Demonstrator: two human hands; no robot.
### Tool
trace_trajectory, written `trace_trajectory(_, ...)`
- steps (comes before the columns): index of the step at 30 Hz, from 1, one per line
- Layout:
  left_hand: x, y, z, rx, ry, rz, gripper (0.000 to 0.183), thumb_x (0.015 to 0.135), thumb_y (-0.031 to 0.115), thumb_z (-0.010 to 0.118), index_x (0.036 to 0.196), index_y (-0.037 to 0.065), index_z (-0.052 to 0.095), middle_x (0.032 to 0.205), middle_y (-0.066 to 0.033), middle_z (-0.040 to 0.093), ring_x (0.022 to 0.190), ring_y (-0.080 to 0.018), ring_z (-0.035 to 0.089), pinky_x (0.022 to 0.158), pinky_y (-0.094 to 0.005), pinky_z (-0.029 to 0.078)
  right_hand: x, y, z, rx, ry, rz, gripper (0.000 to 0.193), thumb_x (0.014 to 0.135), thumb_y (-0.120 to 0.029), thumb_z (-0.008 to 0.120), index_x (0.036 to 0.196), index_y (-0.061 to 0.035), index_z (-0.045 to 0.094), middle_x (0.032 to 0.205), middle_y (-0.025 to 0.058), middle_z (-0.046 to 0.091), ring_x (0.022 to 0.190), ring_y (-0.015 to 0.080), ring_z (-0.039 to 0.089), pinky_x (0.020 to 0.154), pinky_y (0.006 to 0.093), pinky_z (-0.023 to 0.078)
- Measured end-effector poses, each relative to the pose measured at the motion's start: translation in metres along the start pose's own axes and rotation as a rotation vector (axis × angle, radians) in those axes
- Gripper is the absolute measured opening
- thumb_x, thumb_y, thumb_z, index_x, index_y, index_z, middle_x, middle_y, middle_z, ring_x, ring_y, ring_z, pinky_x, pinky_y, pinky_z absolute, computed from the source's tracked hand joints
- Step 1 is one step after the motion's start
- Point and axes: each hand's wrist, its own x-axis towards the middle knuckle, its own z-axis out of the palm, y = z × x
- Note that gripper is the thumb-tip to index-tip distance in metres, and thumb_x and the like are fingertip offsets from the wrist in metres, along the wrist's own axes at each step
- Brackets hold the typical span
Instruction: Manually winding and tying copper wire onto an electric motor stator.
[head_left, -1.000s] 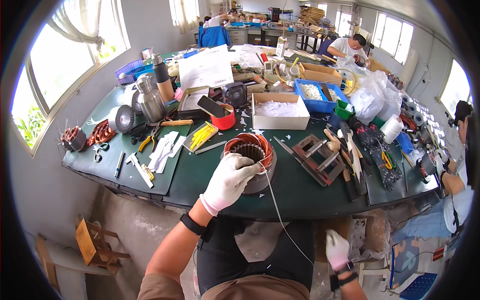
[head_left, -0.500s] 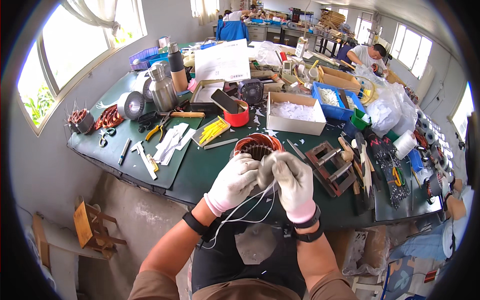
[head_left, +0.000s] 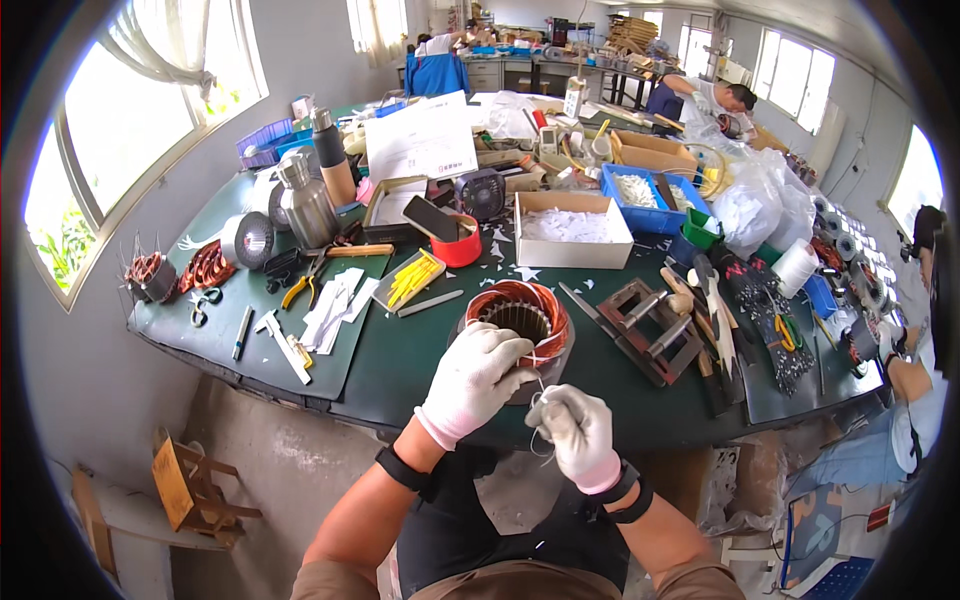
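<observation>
Copper-wound stator [head_left: 556,318] sits on the green bench [head_left: 395,365], directly in front of the wearer, bore facing up; from my head view I get the teeth on the far inner wall, but the bottom of the bore is too dark to read. Left hand [head_left: 478,378], gloved, lies over the stator's near left rim, hiding that stretch of winding; I can't tell whether its fingertips pinch anything. Right hand [head_left: 572,428], gloved, is nearer the wearer, fingers together, clamped on white cord [head_left: 542,382]. Cord runs up toward the left fingertips; I lose its end behind the glove, and the small loop under the right hand is thin, hard to trace. Dark phone [head_left: 430,217] leans over the red tub [head_left: 462,252], covering part of its mouth. Plastic bags [head_left: 755,210] blur whatever is behind them. Co-worker [head_left: 912,385] at far right gets cut by my fisheye rim.
</observation>
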Motion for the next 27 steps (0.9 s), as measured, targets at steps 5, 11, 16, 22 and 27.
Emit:
trace_trajectory(5,0.000,-0.005,-0.003,-0.002,0.068,-0.014,0.037,0.076,0.009,0.089,0.109,0.005,0.075,0.107,-0.0110,0.074,0.107,-0.0359,0.069,0.100,-0.0461,0.056,-0.018,-0.050,-0.009,-0.901,-0.165,-0.435,0.037,0.085,-0.019,0.083,0.119,-0.0104,0.073,0.128,0.0147,0.070,0.106,0.0349,0.068,0.098,0.0475,0.049)
trace_trajectory(11,-0.004,-0.018,-0.016,-0.058,-0.004,-0.018,0.036,0.076,0.005,0.090,0.109,0.004,0.074,0.109,-0.0121,0.075,0.112,-0.0383,0.070,0.111,-0.0483,0.052,-0.038,-0.013,-0.047,-0.668,0.181,-0.048,0.031,0.108,0.002,0.052,0.136,0.0028,0.063,0.085,0.0101,0.071,0.058,0.0095,0.061,0.056,0.0279,0.051)
trace_trajectory(16,-0.002,-0.016,-0.016,-0.056,-0.006,-0.013,0.039,0.075,0.005,0.090,0.111,0.004,0.075,0.111,-0.0128,0.074,0.114,-0.0371,0.069,0.113,-0.0491,0.051,-0.025,0.020,-0.028,-0.812,0.119,-0.230,0.025,0.100,-0.001,0.062,0.125,-0.0040,0.063,0.095,0.0174,0.074,0.080,0.0390,0.075,0.070,0.0430,0.061)
trace_trajectory(22,0.015,-0.019,-0.027,-0.029,-0.163,-0.040,0.042,0.075,0.009,0.089,0.114,0.004,0.075,0.104,-0.0141,0.073,0.107,-0.0369,0.069,0.102,-0.0469,0.054,0.012,0.019,-0.018,-0.876,-0.150,-0.092,0.027,0.097,-0.006,0.071,0.123,-0.0015,0.066,0.097,0.0203,0.077,0.083,0.0382,0.076,0.072,0.0420,0.061)
trace_trajectory(27,0.053,-0.036,-0.043,0.072,-0.655,0.064,0.054,0.080,0.030,0.084,0.126,0.004,0.074,0.112,-0.0173,0.072,0.110,-0.0374,0.067,0.113,-0.0480,0.046,0.021,0.020,-0.025,-0.564,-0.113,0.217,0.026,0.094,-0.008,0.077,0.118,-0.0030,0.068,0.091,0.0173,0.077,0.076,0.0308,0.076,0.069,0.0383,0.059)
